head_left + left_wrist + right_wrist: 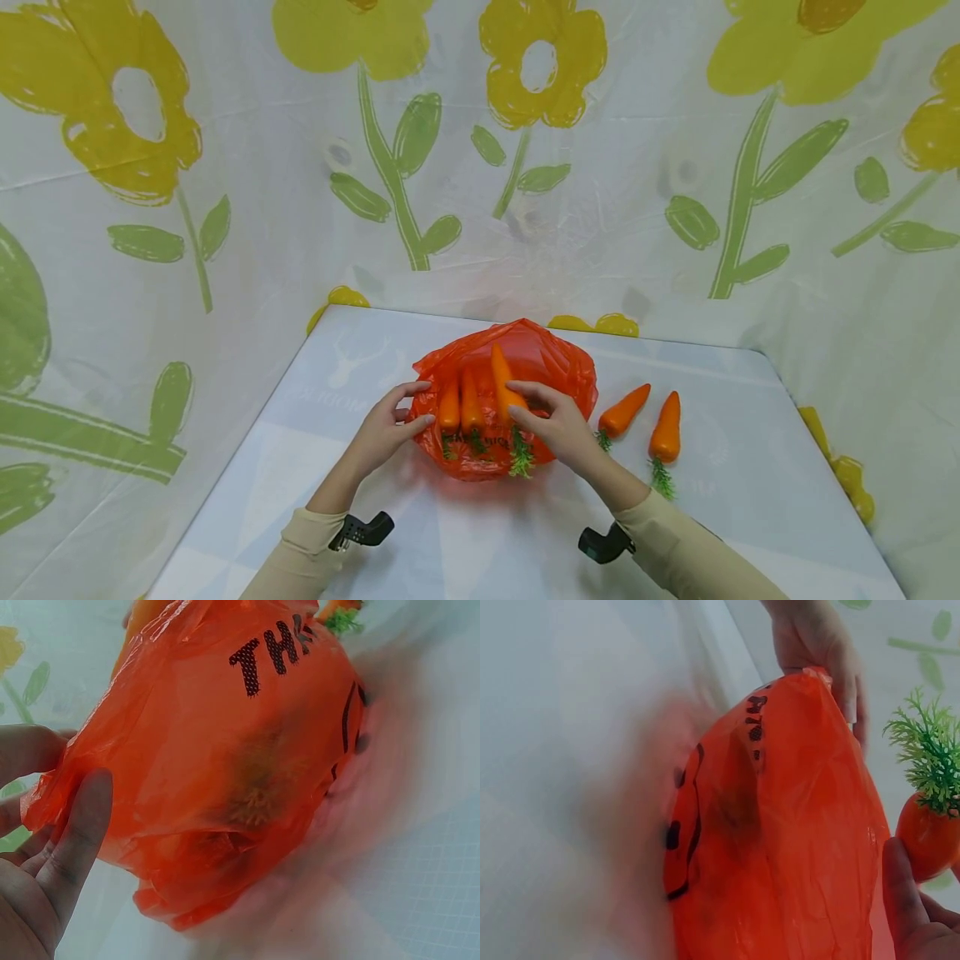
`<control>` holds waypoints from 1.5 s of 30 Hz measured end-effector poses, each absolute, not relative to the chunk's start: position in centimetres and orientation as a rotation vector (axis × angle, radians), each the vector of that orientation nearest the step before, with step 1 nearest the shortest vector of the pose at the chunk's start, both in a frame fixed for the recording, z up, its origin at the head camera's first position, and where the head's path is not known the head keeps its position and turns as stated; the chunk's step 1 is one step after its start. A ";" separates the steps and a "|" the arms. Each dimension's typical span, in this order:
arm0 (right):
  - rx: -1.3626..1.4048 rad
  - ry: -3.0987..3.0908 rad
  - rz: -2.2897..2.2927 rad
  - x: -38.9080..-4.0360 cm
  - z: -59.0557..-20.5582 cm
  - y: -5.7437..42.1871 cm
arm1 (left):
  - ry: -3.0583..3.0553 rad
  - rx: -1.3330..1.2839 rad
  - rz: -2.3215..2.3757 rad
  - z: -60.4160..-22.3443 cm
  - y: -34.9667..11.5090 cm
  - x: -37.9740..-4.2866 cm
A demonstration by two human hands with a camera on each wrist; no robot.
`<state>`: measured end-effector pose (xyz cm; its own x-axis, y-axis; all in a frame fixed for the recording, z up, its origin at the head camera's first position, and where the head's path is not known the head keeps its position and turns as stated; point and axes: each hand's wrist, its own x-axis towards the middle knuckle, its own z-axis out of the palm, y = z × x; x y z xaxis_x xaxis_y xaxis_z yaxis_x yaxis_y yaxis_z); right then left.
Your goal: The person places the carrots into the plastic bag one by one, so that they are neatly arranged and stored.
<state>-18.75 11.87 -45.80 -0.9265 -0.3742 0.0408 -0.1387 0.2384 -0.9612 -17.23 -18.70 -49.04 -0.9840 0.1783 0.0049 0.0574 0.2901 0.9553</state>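
A red translucent plastic bag (558, 358) with black print lies on the table, its mouth spread. My left hand (386, 429) pinches the bag's left edge between thumb and fingers; the left wrist view shows the film (172, 750) bunched there. In my right hand (558, 425) an orange carrot (500, 375) with a green leafy top is held at the bag's opening, tip pointing away from me. The right wrist view shows thumb and fingers around the thick end of this carrot (928, 836). Two more carrots, one on the left (448, 407) and one beside it (471, 400), lie inside the bag.
To the right of the bag, a slanted carrot (626, 410) and another carrot (666, 429) lie on the white patterned table (757, 467). A flower-print curtain (600, 208) hangs behind the table and along its sides.
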 end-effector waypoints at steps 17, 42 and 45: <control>-0.459 2.324 -1.756 -20.0 -46.1 10.7 | 2.439 0.215 1.806 -49.2 -19.0 -17.4; -0.406 2.295 -1.857 -22.1 -46.4 9.8 | 2.389 0.261 1.848 -48.9 -19.0 -17.3; -0.406 2.288 -1.867 -22.2 -46.3 9.6 | 2.391 0.254 1.845 -48.9 -18.9 -17.2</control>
